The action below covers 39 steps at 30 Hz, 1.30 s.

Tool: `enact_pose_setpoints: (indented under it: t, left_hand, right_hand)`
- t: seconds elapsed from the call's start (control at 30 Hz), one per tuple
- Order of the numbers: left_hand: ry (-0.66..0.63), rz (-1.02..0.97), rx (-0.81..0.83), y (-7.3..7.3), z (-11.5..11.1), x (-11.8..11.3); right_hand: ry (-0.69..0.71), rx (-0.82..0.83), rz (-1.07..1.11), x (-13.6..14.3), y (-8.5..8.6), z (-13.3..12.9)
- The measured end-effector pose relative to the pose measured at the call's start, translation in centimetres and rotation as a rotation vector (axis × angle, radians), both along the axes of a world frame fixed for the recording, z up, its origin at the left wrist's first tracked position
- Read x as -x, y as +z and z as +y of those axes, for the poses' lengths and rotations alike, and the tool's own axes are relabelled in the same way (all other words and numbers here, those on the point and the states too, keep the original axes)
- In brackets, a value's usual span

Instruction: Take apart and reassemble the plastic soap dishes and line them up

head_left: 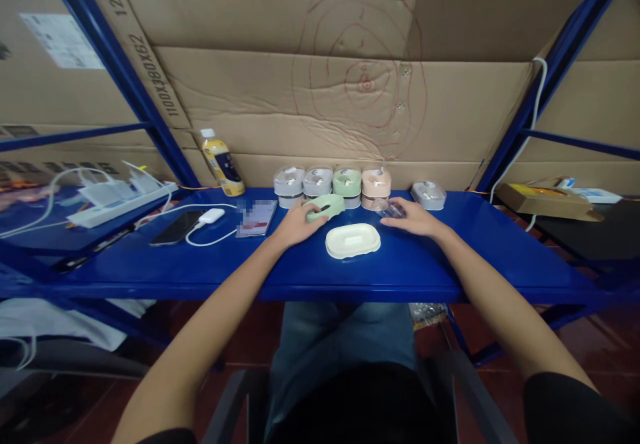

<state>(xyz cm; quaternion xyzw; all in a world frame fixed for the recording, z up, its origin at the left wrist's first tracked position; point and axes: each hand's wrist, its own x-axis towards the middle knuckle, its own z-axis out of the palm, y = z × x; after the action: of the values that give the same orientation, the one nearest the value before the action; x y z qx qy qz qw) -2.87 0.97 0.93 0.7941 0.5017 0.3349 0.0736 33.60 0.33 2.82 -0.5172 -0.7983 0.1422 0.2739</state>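
My left hand (pixel 299 223) grips a light green lid-like piece (pixel 331 203) with a dark slot, tilted above the blue table. My right hand (pixel 413 217) is closed around a clear, see-through piece (pixel 389 209). Between and below the hands, a cream oval tray-like piece (pixel 353 241) lies on the table. Behind them stands a row of small lidded boxes: a gray one (pixel 289 183), another gray one (pixel 318 183), a green one (pixel 347 183) and a peach one (pixel 376 184).
A gray lid or box (pixel 429 195) sits at the back right. On the left are a yellow bottle (pixel 223 164), a phone (pixel 258 218), a dark phone (pixel 177 227) and a white charger (pixel 211 216) with cables. Cardboard (pixel 225 91) rises behind the table (pixel 200 272).
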Motion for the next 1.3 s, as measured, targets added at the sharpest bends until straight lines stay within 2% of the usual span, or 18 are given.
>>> enact_pose_setpoints:
  t: [0.13, 0.23, 0.33, 0.4, 0.57, 0.67, 0.73, 0.8, 0.9, 1.03, 1.13, 1.3]
  left_hand:
    - [-0.061, 0.1, 0.07, -0.3, 0.4, 0.5]
    - [-0.1, 0.086, 0.068, -0.2, 0.1, 0.2]
    - [-0.159, -0.003, 0.022, 0.3, -0.7, -0.4]
    - [-0.257, -0.039, -0.007, 0.7, -1.6, -0.9]
    - [-0.47, 0.027, 0.007, 1.0, -3.8, -2.7]
    - [-0.513, 0.084, 0.041, 0.8, -4.3, -3.2]
    - [-0.516, 0.103, 0.059, 0.5, -4.3, -3.4]
    - [-0.499, 0.087, 0.074, 0.2, -4.0, -3.5]
    - [-0.476, -0.01, 0.105, -0.3, -3.5, -3.8]
    - [-0.566, -0.146, 0.144, -0.9, -3.1, -4.1]
    - [-0.569, -0.179, 0.187, -1.1, -3.0, -4.2]
    - [-0.572, -0.229, 0.217, -1.3, -2.8, -4.1]
  right_hand:
    - [0.067, 0.029, -0.081, 0.0, -0.3, 0.1]
    - [0.048, 0.046, -0.144, 0.2, -0.4, 0.1]
    - [0.054, 0.038, -0.083, 0.3, -0.2, -0.1]
    - [0.053, 0.013, -0.019, 0.4, 0.0, -0.2]
    - [-0.013, -0.09, 0.085, 0.4, 0.2, -0.3]
    - [-0.07, -0.131, 0.087, 0.5, 0.4, -0.5]
    - [-0.061, -0.166, 0.091, 0.8, 0.5, -0.8]
    - [0.046, -0.209, 0.103, 1.3, 0.8, -1.4]
    - [0.319, -0.251, 0.082, 2.8, 1.2, -2.3]
    - [0.582, -0.202, -0.012, 5.2, 1.8, -3.1]
    - [0.653, -0.144, -0.059, 6.2, 2.1, -3.2]
    - [0.654, -0.138, -0.101, 6.3, 2.3, -3.4]
